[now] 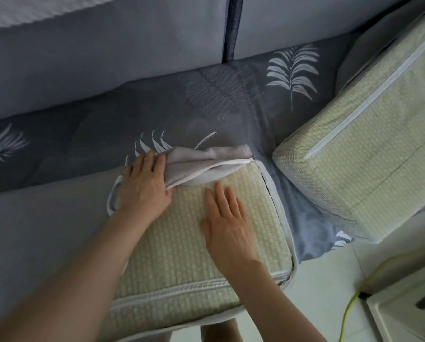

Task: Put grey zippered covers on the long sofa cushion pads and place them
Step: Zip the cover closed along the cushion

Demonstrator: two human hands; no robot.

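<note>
A sofa dressed in dark grey fabric printed with white leaf fronds (95,129) fills the upper part of the view, with plain pale blue-grey back cushions (107,58) standing along its rear edge. A long cushion pad faced with pale green woven matting (181,255) lies along the front edge of the sofa seat. Its left part is already inside a grey zippered cover (206,166), while its right end is bare and juts past the seat's front edge over the pale tiled floor (329,280). A second pale green woven pad with a white zip seam (354,156) sits tilted at the right end of the seat, uncovered and close beside the first pad's end.

The cover's open flap is folded back over the far right corner of the first pad, with its white zipper tape (201,174) showing along the edge. The left hand (144,183) grips this flap, fingers on top and thumb tucked beneath it. The right hand (228,228) lies flat, fingers straight, pressing on the bare matting just beside the flap. A thin yellow-green cable (349,307) trails across the floor at the lower right.
</note>
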